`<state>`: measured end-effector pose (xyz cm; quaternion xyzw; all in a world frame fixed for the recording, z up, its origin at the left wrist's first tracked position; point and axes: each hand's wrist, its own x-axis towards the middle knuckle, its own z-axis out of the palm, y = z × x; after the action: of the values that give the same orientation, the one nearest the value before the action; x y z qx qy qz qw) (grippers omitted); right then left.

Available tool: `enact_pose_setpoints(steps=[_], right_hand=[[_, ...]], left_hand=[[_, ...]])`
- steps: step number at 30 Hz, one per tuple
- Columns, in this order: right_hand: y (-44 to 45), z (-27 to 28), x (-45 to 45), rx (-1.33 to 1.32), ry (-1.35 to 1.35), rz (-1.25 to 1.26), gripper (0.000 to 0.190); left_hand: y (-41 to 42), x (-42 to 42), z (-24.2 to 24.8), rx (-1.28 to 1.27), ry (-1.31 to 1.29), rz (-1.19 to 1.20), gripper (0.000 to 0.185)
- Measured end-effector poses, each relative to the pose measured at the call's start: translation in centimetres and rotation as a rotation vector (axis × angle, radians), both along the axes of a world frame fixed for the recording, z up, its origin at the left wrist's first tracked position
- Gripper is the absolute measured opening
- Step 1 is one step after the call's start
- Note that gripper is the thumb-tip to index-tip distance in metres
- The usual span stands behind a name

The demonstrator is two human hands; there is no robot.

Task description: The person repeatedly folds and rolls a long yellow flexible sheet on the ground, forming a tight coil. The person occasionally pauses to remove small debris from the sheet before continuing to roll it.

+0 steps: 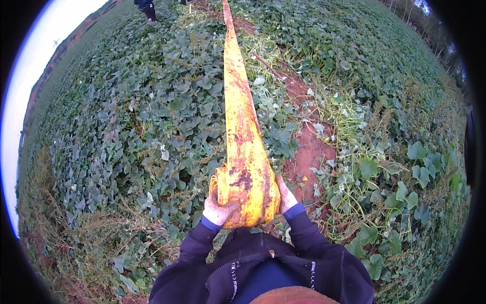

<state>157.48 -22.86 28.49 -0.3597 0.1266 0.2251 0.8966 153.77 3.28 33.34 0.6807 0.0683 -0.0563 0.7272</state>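
Note:
A thick roll of flat yellow hose or sheeting, smeared with reddish mud, is held up in front of my body. My left hand grips its left edge, thumb across the front. On the right side, my right hand presses against the roll's edge, with its fingers mostly hidden behind it. From the roll a long yellow strip runs away from me, narrowing and looking twisted near the top of the view.
Leafy vines cover the field around me. A strip of bare reddish soil lies to the right, with pale cut stems beside it and a thin stick farther off. Another person stands at the far upper left.

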Motion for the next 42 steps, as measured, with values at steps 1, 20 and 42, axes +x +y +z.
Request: enact_pose_setpoints(steps=[1, 20, 42], right_hand=[[0.7, 0.4, 0.7, 0.007, -0.002, 0.009, 0.069], [0.1, 0.6, 2.8, 0.019, 0.088, 0.146, 0.05], [-0.2, -2.8, 4.9, -0.529, -0.388, -0.037, 0.059]], left_hand=[[0.0, -0.3, 0.6, -0.11, 0.02, 0.018, 0.065], [0.5, -1.7, -7.4, -0.133, 0.049, 0.06, 0.073], [2.0, 1.7, -7.0, -0.975, 0.484, -0.194, 0.105]])
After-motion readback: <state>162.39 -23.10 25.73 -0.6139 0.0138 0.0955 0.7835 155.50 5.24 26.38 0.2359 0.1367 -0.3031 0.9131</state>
